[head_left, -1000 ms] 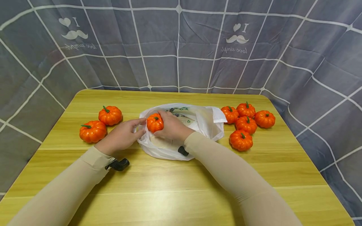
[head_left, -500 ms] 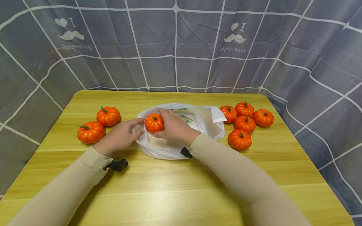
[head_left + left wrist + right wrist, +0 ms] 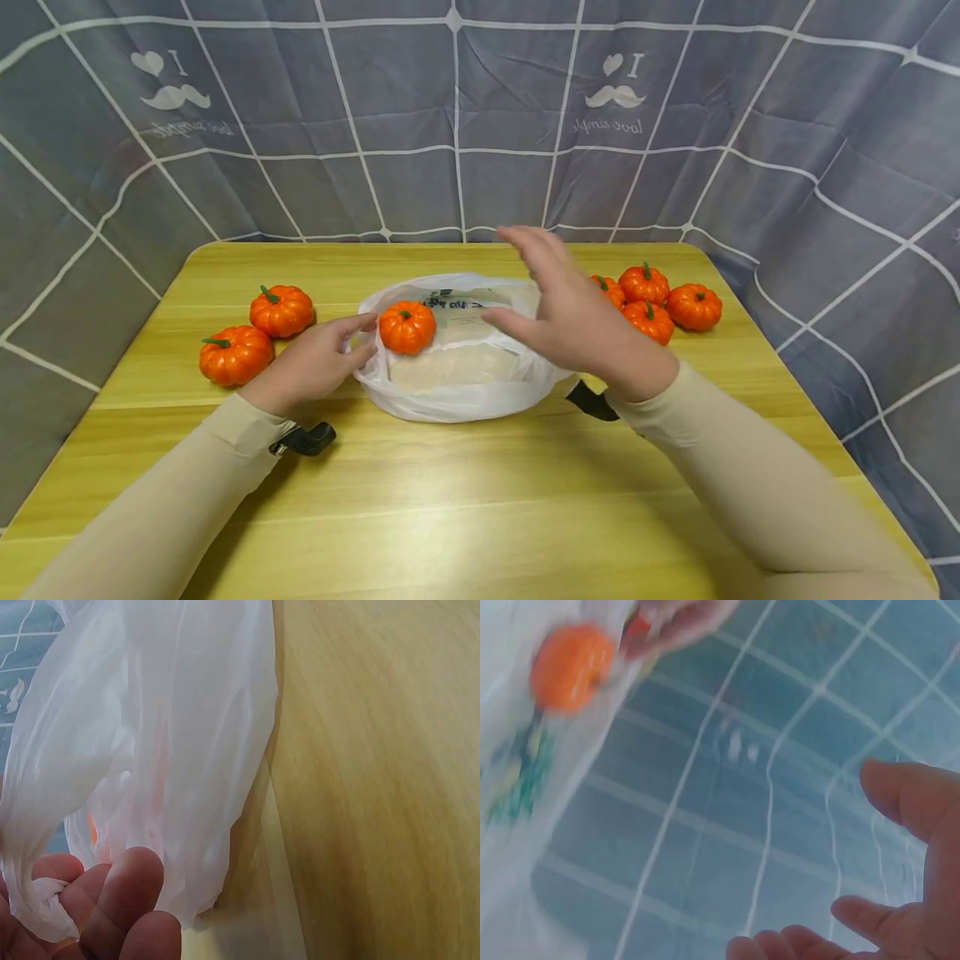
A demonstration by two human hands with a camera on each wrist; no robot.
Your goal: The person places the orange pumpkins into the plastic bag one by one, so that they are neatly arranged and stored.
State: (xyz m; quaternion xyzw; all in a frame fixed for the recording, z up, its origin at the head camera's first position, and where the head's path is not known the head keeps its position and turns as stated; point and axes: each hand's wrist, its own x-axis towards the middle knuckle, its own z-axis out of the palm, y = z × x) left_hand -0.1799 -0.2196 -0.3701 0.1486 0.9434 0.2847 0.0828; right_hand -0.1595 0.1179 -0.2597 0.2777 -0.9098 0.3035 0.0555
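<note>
A white plastic bag (image 3: 450, 404) lies mouth-up in the middle of the table. Inside it, at the left end, sits a small orange pumpkin (image 3: 407, 327) with a green stem. My left hand (image 3: 315, 364) holds the bag's left edge; in the left wrist view a twist of the plastic runs between the curled fingers (image 3: 131, 889). Over the bag's right end my right hand (image 3: 581, 321) hovers, holding nothing, thumb and fingers spread apart. The right wrist view is blurred but shows the pumpkin in the bag and the spread thumb (image 3: 904, 795).
Two pumpkins, one in front (image 3: 236, 355) and one behind (image 3: 281, 311), lie left of the left hand. Several more pumpkins (image 3: 694, 307) cluster at the right, partly hidden behind the right hand. A grey checked curtain (image 3: 405, 108) hangs behind the wooden table (image 3: 420, 500).
My right hand has let go of the pumpkin in the bag and moved right, its fingers spreading. My left hand stays at the bag's left edge.
</note>
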